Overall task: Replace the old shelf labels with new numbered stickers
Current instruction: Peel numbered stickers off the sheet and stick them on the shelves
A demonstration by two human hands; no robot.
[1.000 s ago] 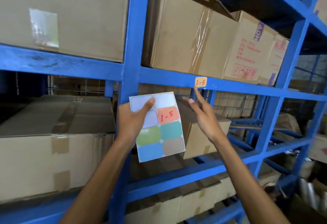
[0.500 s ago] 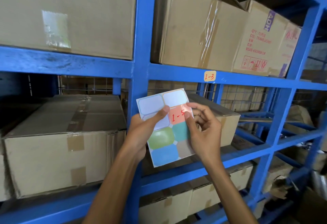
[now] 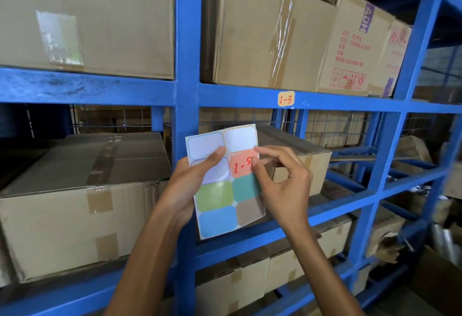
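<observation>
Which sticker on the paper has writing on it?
The orange-red sticker, on the right side of the sticker sheet. It says "1-5" in red; the green, teal, blue and brown ones are blank. The right hand pinches its edge.

Blue metal rack (image 3: pixel 186 65) fills the view. Upper left bay: big plain cardboard box (image 3: pixel 87 15) with a shiny tape patch (image 3: pixel 59 38). Upper right bay: taped box (image 3: pixel 270 33), beside it a box with red printing (image 3: pixel 355 40) at the right end. Middle left bay: taped box (image 3: pixel 82 198). Wire mesh (image 3: pixel 335 128) behind the middle bays. Smaller boxes (image 3: pixel 250 283) on the lower shelf.
</observation>
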